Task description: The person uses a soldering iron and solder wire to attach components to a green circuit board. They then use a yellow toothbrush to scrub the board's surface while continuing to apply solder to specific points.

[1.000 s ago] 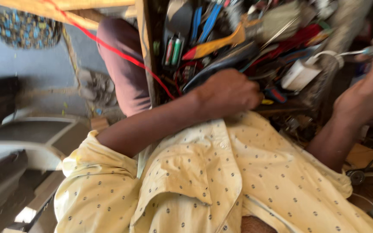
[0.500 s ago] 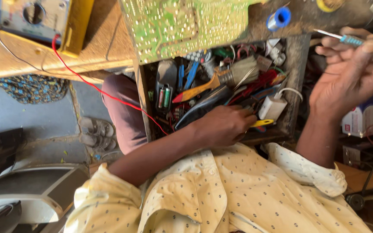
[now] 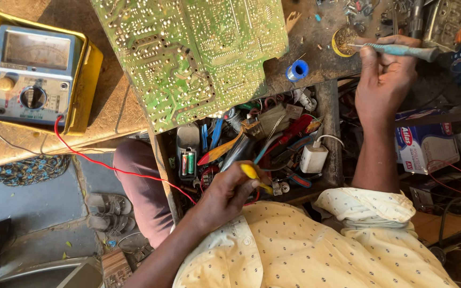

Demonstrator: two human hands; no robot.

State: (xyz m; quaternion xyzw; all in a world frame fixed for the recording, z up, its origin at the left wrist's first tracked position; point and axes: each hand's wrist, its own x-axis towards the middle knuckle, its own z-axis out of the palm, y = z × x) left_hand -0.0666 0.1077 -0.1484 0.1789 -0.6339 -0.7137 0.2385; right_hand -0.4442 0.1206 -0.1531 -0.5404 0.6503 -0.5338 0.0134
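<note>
My left hand (image 3: 228,194) reaches into an open drawer (image 3: 252,149) packed with tools and is closed around a yellow-handled tool (image 3: 254,175). My right hand (image 3: 382,82) is raised over the workbench and grips a soldering iron with a pale blue handle (image 3: 401,50), its tip pointing left toward a small round tin (image 3: 343,41). A green circuit board (image 3: 193,56) lies solder side up on the bench, left of that hand. A small blue spool of solder (image 3: 297,70) stands by the board's lower right corner.
An analogue multimeter (image 3: 32,74) sits in a yellow case at the far left, with a red lead (image 3: 113,168) trailing down to the drawer. A white charger (image 3: 314,158) and pliers lie in the drawer. Boxes and wires crowd the right side. Sandals (image 3: 105,205) rest on the floor.
The view has tilted up, so the bench, circuit board and multimeter show fully. My left hand has taken hold of the yellow-handled tool in the drawer. My right hand still holds the soldering iron.
</note>
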